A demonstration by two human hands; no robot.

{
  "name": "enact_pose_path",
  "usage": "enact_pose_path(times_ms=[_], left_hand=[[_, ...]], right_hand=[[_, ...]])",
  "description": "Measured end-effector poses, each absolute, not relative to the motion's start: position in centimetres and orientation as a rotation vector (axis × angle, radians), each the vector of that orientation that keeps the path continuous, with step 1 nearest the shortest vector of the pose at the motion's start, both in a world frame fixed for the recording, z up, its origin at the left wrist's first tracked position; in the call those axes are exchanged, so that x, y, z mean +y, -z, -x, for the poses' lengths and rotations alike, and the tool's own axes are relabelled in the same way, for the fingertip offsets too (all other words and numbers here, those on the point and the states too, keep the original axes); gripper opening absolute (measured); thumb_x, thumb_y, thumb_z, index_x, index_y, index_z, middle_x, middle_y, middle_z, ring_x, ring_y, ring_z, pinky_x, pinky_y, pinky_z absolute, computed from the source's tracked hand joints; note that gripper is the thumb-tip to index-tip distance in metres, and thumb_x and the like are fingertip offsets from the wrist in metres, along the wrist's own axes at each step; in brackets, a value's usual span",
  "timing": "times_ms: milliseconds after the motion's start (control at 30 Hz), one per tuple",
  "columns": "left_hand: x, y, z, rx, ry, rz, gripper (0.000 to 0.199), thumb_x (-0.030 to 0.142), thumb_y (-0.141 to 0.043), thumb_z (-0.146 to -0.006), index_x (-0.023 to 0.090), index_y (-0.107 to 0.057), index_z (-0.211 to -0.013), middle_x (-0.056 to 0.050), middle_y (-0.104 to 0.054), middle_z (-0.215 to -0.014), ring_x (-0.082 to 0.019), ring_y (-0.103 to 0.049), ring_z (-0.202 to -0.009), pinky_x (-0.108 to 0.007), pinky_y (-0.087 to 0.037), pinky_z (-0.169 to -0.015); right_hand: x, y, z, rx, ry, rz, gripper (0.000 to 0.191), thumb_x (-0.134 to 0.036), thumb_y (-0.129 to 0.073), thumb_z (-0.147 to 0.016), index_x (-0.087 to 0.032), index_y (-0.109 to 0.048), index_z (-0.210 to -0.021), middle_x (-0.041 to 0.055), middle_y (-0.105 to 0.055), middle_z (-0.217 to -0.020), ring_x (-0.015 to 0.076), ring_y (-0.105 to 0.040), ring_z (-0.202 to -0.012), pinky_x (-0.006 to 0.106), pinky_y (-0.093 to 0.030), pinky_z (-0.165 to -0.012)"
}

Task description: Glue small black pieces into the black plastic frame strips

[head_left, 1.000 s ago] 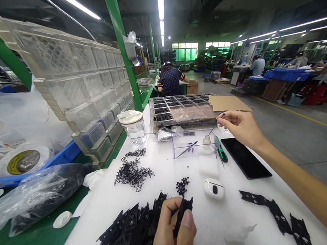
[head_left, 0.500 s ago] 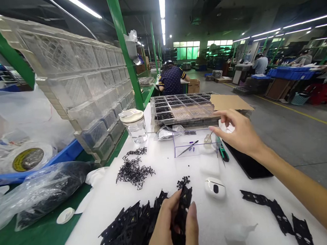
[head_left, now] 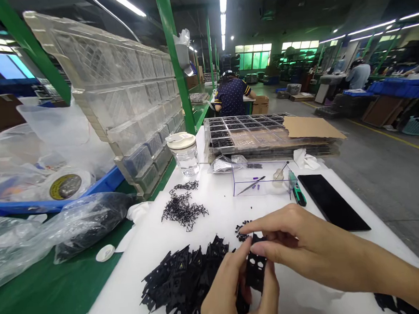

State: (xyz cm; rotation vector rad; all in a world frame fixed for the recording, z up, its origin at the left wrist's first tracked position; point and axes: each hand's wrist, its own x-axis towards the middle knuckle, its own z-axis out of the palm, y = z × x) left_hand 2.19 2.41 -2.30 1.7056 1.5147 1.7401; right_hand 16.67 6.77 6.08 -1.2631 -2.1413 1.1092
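My left hand [head_left: 238, 290] grips a black perforated plastic part [head_left: 256, 267], tilted up between thumb and fingers. At its upper end, my right hand [head_left: 299, 242] has its thumb against the part; the forefinger reaches over the top, and the other fingers are partly hidden. Just behind the fingertips lies a small cluster of tiny black pieces [head_left: 240, 232]. A heap of similar black plastic parts [head_left: 182, 275] spreads left of my left hand. Farther back is a tangle of thin black bent pieces [head_left: 182, 210].
A clear box [head_left: 243, 187] holds tweezers [head_left: 251, 185] and a small glass bottle [head_left: 278, 176]. Beside it lie a green cutter [head_left: 298, 192] and a black tablet [head_left: 332, 200]. A lidded cup [head_left: 186, 159] and compartment tray [head_left: 251, 134] stand behind. A person [head_left: 231, 94] sits ahead.
My right hand has come from the small bottle down to the part in my left hand. The view has shifted left, and the white earphone case is now hidden behind my right hand.
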Motion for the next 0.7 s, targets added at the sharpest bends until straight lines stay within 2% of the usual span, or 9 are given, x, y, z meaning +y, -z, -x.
enact_pose_path(times_ms=[133, 267, 433, 533, 700], left_hand=[[2.4, 2.9, -2.4, 1.518, -1.753, -1.71, 0.032, 0.016, -0.075, -0.079, 0.031, -0.07, -0.107, 0.009, -0.054, -0.063, -0.008, -0.041, -0.045, -0.02, -0.033, -0.04], [2.5, 3.1, -2.8, 1.527, -1.758, -1.708, 0.026, 0.017, -0.072, -0.082, 0.03, -0.069, -0.105, 0.009, -0.054, -0.061, -0.007, -0.038, -0.044, -0.02, -0.032, -0.04], [2.3, 3.0, -2.9, 1.567, -1.748, -1.694, 0.023, 0.019, -0.071, -0.082, 0.031, -0.068, -0.102, 0.011, -0.052, -0.059, -0.007, -0.035, -0.041, -0.02, -0.029, -0.038], [2.3, 3.0, -3.0, 1.583, -1.751, -1.699, 0.024, 0.018, -0.071, -0.081, 0.032, -0.067, -0.1, 0.012, -0.046, -0.057, -0.007, -0.033, -0.04, -0.021, -0.027, -0.037], [2.2, 3.2, -3.4, 1.592, -1.782, -1.679, 0.022, 0.017, -0.072, -0.08, 0.03, -0.067, -0.097, 0.011, -0.046, -0.056, -0.008, -0.032, -0.04, -0.021, -0.029, -0.036]], right_hand=[[7.2, -5.9, -16.9, -2.127, -1.159, 1.264, 0.029, -0.038, -0.058, -0.097, -0.022, -0.077, -0.111, 0.0054, -0.073, -0.089, 0.0155, -0.055, -0.07, 0.024, -0.039, -0.058], [7.6, -5.9, -17.1, -2.117, -1.26, 1.253, 0.025, -0.035, -0.059, -0.095, -0.022, -0.08, -0.104, 0.0045, -0.072, -0.083, 0.0156, -0.055, -0.071, 0.024, -0.039, -0.059], [7.8, -5.5, -17.3, -2.031, -1.341, 1.315, 0.033, -0.042, -0.066, -0.091, -0.021, -0.079, -0.113, 0.0035, -0.068, -0.073, 0.0148, -0.052, -0.067, 0.024, -0.04, -0.059], [8.0, -5.1, -17.4, -1.985, -1.421, 1.299, 0.035, -0.041, -0.067, -0.09, -0.02, -0.078, -0.116, 0.004, -0.07, -0.076, 0.0152, -0.054, -0.068, 0.025, -0.043, -0.061], [8.3, -4.5, -17.4, -1.894, -1.522, 1.278, 0.041, -0.047, -0.073, -0.084, -0.018, -0.08, -0.112, 0.0069, -0.073, -0.08, 0.0178, -0.058, -0.072, 0.025, -0.045, -0.061]])
